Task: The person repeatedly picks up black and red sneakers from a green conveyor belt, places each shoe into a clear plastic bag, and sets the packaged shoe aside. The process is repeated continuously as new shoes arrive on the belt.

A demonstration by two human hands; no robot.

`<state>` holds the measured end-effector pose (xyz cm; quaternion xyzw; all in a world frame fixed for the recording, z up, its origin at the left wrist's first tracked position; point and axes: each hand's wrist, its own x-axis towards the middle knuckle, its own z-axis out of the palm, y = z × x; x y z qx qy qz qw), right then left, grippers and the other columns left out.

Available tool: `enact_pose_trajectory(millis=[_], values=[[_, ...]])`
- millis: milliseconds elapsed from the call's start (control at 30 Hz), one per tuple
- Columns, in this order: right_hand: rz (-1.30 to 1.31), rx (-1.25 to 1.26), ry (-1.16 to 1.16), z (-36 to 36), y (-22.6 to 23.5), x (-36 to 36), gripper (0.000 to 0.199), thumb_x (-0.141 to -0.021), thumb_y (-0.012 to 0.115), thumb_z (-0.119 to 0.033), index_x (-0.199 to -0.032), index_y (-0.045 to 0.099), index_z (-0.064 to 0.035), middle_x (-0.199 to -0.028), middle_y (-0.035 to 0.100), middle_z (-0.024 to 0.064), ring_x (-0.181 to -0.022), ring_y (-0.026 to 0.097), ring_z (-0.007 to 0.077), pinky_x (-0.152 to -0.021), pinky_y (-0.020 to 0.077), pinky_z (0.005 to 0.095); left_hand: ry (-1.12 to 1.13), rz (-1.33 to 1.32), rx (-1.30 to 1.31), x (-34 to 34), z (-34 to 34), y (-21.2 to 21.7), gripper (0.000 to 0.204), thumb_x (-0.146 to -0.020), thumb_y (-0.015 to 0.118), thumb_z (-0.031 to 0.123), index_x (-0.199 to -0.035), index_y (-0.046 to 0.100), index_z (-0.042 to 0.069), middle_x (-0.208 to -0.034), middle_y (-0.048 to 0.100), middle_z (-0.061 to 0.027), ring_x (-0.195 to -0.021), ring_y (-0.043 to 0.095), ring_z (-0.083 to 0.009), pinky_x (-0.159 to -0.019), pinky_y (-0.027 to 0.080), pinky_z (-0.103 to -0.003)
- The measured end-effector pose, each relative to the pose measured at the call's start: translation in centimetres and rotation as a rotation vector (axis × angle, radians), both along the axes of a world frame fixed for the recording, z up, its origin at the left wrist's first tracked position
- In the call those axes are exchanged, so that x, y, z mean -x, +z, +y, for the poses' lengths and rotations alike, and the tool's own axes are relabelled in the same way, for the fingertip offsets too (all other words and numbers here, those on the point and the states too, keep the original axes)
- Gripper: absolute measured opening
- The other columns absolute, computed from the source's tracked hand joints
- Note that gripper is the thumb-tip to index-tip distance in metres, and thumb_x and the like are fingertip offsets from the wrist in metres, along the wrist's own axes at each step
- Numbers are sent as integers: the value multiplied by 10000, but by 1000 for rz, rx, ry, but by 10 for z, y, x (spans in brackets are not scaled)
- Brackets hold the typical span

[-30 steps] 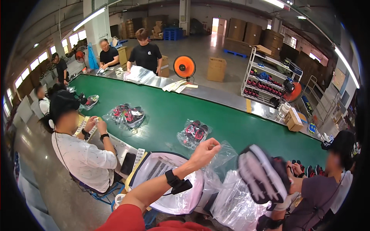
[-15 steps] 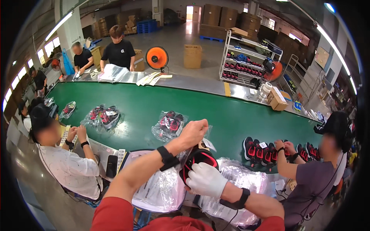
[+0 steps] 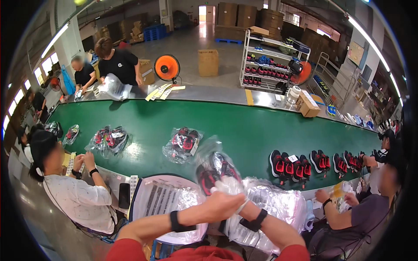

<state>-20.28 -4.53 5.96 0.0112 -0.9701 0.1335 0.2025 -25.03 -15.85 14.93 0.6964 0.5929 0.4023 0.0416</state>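
A pair of black and red shoes point(image 3: 216, 169) sits inside a clear plastic bag point(image 3: 212, 147), held over the near edge of the green belt, toe end pointing away from me. My right hand point(image 3: 230, 186), in a white glove, is at the near end of the shoes, by the bag's mouth; its fingers are blurred and partly covered. In front of it, my bare left hand point(image 3: 223, 205) is closed at the bag's near edge. Stacks of clear printed bags lie below on both sides, the left stack point(image 3: 167, 198) and the right stack point(image 3: 278, 204).
Bagged shoes point(image 3: 183, 141) rest on the green belt point(image 3: 244, 126) ahead. Loose black and red shoes point(image 3: 289, 167) line its right side. Co-workers sit close by, left point(image 3: 76, 195) and right point(image 3: 348, 226). A shoe rack point(image 3: 270, 65) and an orange fan point(image 3: 167, 68) stand beyond.
The shoes have gone into the clear bag, and both hands have come together lower at its near end. The view has shifted slightly. The co-worker at right has drawn back from the shoe row.
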Motion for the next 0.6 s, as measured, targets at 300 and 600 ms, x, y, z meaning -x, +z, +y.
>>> enact_pose_trajectory(millis=[300, 600], values=[[-107, -125, 418, -6, 27, 0, 133, -754, 578, -213, -815, 629, -105, -859, 614, 129, -853, 594, 279, -738, 460, 402, 245, -287, -62, 56, 76, 11, 97, -806, 531, 68, -859, 556, -9, -620, 568, -186, -581, 583, -352, -535, 456, -413], [-105, 7, 115, 24, 64, 30, 159, -777, 612, -255, -862, 608, -120, -927, 572, 122, -881, 549, 294, -740, 439, 421, 68, -24, 221, 4, 13, 24, 149, -820, 571, 198, -894, 528, 76, -751, 572, -118, -613, 578, -357, -506, 448, -472]])
